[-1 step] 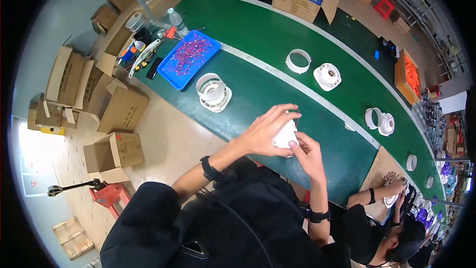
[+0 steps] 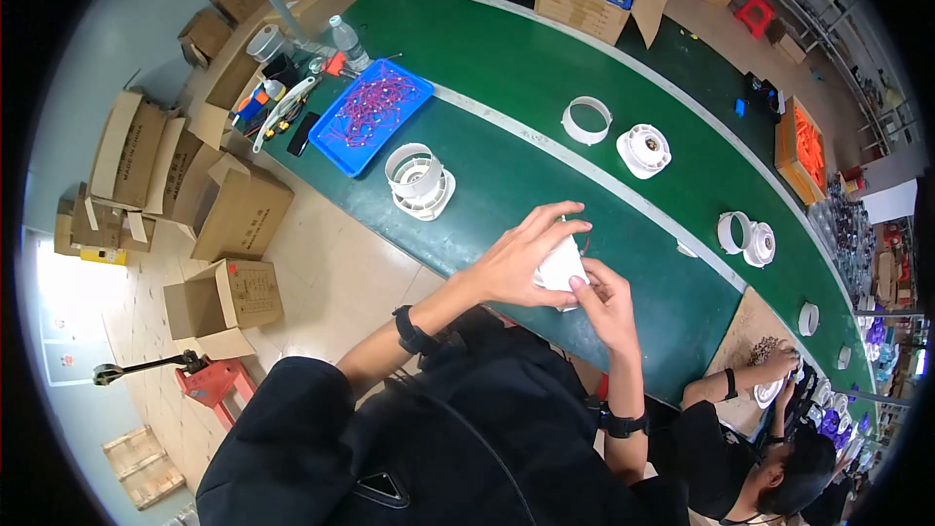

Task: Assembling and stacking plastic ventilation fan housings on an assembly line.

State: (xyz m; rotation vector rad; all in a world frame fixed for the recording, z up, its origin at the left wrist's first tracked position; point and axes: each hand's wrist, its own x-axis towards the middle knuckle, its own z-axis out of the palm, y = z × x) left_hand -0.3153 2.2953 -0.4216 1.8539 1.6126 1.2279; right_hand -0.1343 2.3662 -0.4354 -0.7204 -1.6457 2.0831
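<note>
Both hands grip a white plastic housing [image 2: 560,268] held above the near green worktop. My left hand [image 2: 526,258] spans it from the left, fingers over its far side and thumb at the near edge. My right hand [image 2: 606,304] pinches its right side, thumb on the white face. A bit of thin dark reddish wire shows beside the right fingers. The underside of the housing is hidden. To the left stands a white round-vented base [image 2: 426,203] with a white ring [image 2: 413,169] on top. Past it lies a blue tray [image 2: 336,154] of red-and-purple wires [image 2: 375,105].
A green conveyor belt [image 2: 506,49] beyond a pale rail carries a white ring [image 2: 586,121], a white motor base [image 2: 643,150] and more such parts. A water bottle [image 2: 348,39], phone [image 2: 303,134] and tools are at the left end. At right, a co-worker [image 2: 750,458] handles a white part.
The white housing has tilted very slightly in my hands, with small finger movement. Everything else looks the same.
</note>
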